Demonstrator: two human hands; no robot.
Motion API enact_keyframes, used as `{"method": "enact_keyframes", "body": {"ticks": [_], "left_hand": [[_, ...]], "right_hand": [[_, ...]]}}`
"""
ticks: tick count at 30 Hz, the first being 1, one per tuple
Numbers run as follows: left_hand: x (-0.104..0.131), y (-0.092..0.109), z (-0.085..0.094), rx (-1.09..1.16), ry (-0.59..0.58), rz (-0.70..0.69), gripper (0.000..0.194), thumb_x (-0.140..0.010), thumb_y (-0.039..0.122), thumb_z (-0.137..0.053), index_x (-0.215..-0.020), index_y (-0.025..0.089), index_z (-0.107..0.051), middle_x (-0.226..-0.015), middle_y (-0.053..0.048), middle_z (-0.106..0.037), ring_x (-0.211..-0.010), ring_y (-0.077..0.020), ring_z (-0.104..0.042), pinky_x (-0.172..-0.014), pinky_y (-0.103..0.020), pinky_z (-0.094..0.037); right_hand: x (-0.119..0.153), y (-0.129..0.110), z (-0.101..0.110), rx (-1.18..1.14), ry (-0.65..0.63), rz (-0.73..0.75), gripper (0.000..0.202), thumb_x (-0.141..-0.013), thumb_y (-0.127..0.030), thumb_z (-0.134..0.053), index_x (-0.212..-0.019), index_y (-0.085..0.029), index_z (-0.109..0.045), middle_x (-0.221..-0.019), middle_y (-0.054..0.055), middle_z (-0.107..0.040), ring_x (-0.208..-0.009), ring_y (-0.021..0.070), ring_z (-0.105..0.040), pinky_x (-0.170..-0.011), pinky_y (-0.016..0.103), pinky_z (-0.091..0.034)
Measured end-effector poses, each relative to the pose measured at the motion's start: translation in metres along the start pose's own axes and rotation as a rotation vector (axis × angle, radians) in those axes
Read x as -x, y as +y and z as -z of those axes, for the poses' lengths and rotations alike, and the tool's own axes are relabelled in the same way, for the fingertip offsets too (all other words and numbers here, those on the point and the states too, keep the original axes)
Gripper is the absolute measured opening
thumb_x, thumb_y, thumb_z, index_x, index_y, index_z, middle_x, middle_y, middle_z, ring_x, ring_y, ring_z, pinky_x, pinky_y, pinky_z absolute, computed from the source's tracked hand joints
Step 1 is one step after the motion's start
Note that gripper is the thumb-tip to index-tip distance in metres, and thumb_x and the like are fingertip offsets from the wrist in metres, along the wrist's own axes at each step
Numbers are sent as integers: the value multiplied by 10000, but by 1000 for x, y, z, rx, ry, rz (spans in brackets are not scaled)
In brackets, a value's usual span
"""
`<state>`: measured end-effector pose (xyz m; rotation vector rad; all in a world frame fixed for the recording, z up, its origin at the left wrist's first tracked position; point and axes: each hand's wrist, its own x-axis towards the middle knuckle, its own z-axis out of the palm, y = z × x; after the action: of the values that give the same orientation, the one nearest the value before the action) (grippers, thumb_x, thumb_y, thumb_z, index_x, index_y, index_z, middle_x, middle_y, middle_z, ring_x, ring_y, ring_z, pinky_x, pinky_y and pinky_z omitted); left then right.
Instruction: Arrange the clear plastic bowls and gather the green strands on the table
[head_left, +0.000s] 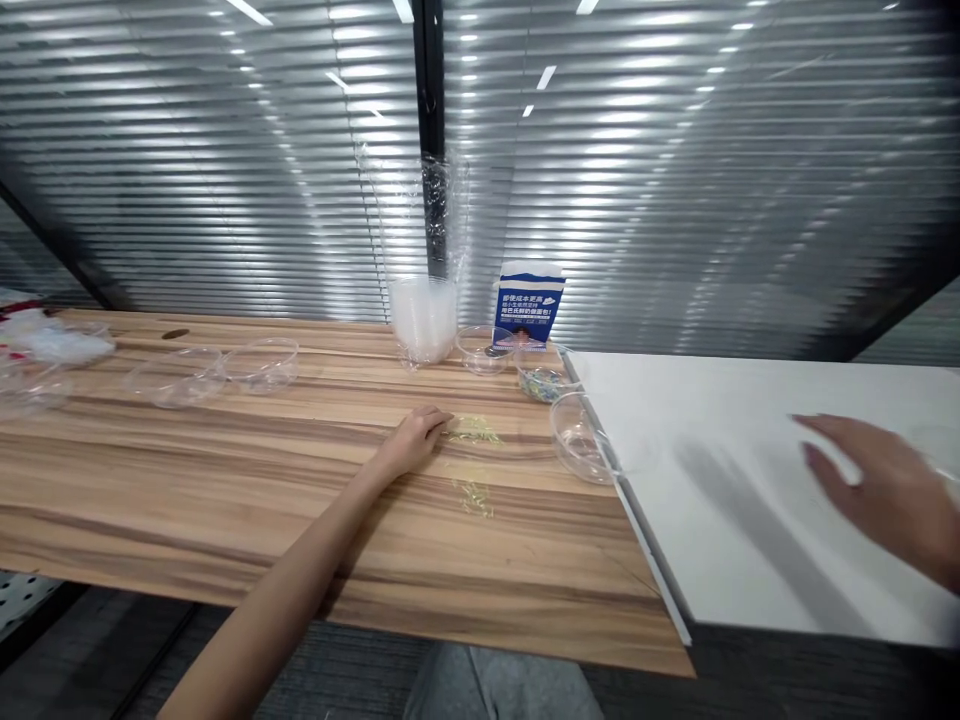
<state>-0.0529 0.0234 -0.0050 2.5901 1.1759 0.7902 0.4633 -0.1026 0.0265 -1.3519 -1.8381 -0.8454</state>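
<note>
My left hand (pixel 416 438) rests on the wooden table, fingers curled together at the left edge of a small pile of thin yellow-green pieces (pixel 474 430). What those fingertips hold, if anything, is hidden. Nearer to me lies a second scatter of the same pieces (pixel 474 497). Over the white table on the right is my right hand (pixel 885 490), a little blurred, its thumb apart from the fingers and nothing visible between them. Close to the piles stand a clear plastic bowl (pixel 581 445) by the table seam and another bowl holding blue and green bits (pixel 546 384).
At the back are a clear bag with white contents (pixel 424 318), a blue printed packet (pixel 529 305) and a clear bowl (pixel 485 358). Two more clear bowls (pixel 261 366) stand left, with plastic-wrapped items (pixel 56 345) at the far left. Blinds rise behind the table.
</note>
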Motion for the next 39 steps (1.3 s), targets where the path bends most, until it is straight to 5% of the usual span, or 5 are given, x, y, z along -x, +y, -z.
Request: {"method": "enact_keyframes", "body": {"ticks": [5,10,15,25,39], "left_hand": [[0,-3,3,-38,2,41,269,-906,201,-414,-960,161,-674,-862,-81,-668,-825,-179,-589,-777,-291,-452],[-1,-8,5,43,22,86,284,-882,143,-409,-1015,138,-659,-940,-101,-684,-869,-185,-608,-819,-310,-460],[-2,-9,12,154,90,211,302,-852,151,-429,-1072,149,-636,-967,-80,-686,-904,-179,-616,-860,-321,-464],[-5,4,39,753,365,622,396,-857,271,-425,-1203,101,-513,-878,-78,-678,-754,-134,-609,-703,-261,-465],[0,21,21,215,-106,256,84,-756,168,-621,-756,149,-703,-770,-41,-706,-715,-149,-620,-682,-244,-466]], "right_hand": [[-40,-168,-17,-476,-165,508,587,-823,-117,-516,-1367,-314,-413,-1077,84,-676,-1041,234,-613,-889,438,-520],[-62,-269,-71,-646,-316,499,402,-848,-61,-419,-1214,-168,-548,-1113,120,-648,-1050,232,-597,-873,419,-523],[-69,-273,-125,-703,-421,240,498,-778,16,-377,-1237,-129,-505,-1162,144,-606,-1115,220,-550,-926,425,-494],[-59,-247,-129,-763,-436,190,573,-778,-6,-371,-1318,-191,-429,-1247,111,-561,-1194,230,-497,-1005,495,-423],[-68,-251,-118,-792,-501,433,433,-830,-38,-378,-1159,-190,-616,-1212,67,-617,-1184,215,-505,-982,459,-433]]}}
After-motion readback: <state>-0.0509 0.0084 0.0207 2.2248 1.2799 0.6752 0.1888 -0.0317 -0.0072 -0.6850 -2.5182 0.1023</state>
